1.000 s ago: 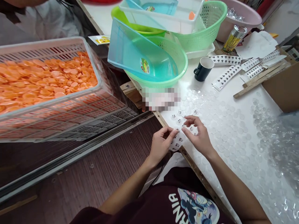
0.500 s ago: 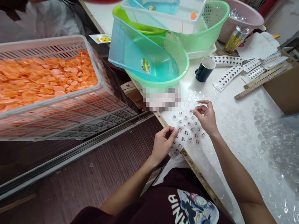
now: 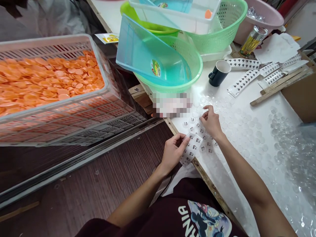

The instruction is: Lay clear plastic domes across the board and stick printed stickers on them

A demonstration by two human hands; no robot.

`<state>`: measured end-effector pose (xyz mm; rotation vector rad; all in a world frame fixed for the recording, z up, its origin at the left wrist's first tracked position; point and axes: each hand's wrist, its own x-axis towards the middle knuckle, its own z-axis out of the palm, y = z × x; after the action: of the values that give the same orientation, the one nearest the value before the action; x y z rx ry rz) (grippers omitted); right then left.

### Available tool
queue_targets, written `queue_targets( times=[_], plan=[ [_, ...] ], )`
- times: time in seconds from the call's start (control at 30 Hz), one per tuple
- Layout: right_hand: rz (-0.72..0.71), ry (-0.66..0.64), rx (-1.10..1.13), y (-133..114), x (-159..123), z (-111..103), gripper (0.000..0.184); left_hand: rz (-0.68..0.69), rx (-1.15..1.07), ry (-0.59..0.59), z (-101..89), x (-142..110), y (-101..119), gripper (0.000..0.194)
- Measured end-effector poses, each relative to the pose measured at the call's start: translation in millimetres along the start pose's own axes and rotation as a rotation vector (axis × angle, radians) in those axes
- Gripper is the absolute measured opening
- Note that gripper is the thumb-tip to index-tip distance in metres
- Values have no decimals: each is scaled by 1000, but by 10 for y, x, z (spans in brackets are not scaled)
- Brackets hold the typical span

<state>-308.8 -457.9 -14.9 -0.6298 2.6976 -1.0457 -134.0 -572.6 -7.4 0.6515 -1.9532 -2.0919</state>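
My left hand (image 3: 174,149) pinches a white sheet of small printed stickers (image 3: 194,148) between thumb and fingers, over the table's wooden edge. Beyond the sheet, my right hand (image 3: 211,124) is closed in a pinch low above the table. A small dark-printed sticker shows at its fingertips, partly hidden by them. Below and around the fingers lie clear round discs, several bearing the same black print, such as one stickered disc (image 3: 185,124) to the left. Plain clear discs (image 3: 243,130) spread out on the right of my right hand.
An orange-piece-filled crate (image 3: 106,89) stands at left. Green basin (image 3: 197,70), blue tray (image 3: 128,49) and dark mug (image 3: 218,77) sit beyond my hands. Sticker strips (image 3: 243,82), wooden sticks (image 3: 278,87), a cardboard box (image 3: 301,95) and a clear disc heap (image 3: 298,158) lie right.
My right hand has moved a little left and lower over the stickered discs, its fingers still pinched. My left hand keeps its hold on the sticker sheet, and the view has shifted slightly.
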Motion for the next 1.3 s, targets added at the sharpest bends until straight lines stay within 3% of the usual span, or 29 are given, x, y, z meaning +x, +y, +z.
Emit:
queue_targets(
  times=[0.13, 0.27, 0.4, 0.57, 0.67, 0.97, 1.1, 1.23, 1.3],
  plan=[
    [-100, 38, -256, -72, -19, 4, 39, -3, -3, -5, -2, 5, -10, 26],
    [-113, 85, -325, -130, -28, -54, 32, -4, 2, -12, -7, 7, -37, 26],
    [-105, 148, -179, -155, 32, -94, 12, 6, 18, -16, -9, 8, -60, 25],
    [38, -25, 90, -187, 199, -52, 9, -15, 11, -11, -11, 20, -66, 28],
    [78, -66, 112, -190, 282, 15, 8, -9, 22, -10, -13, 24, -63, 29],
    [-6, -96, -270, -294, 291, 162, 9, -7, 19, -13, -14, 37, -60, 26],
    [-21, -65, -378, -408, 273, 117, 22, -14, 0, 0, -10, 38, -66, 28],
    [-32, 20, -203, -446, 54, -34, 5, -27, -65, 12, -8, 41, -54, 29],
    [-46, 28, 28, -428, -190, -124, 19, -25, -97, 26, -8, 43, -37, 28]
  ],
)
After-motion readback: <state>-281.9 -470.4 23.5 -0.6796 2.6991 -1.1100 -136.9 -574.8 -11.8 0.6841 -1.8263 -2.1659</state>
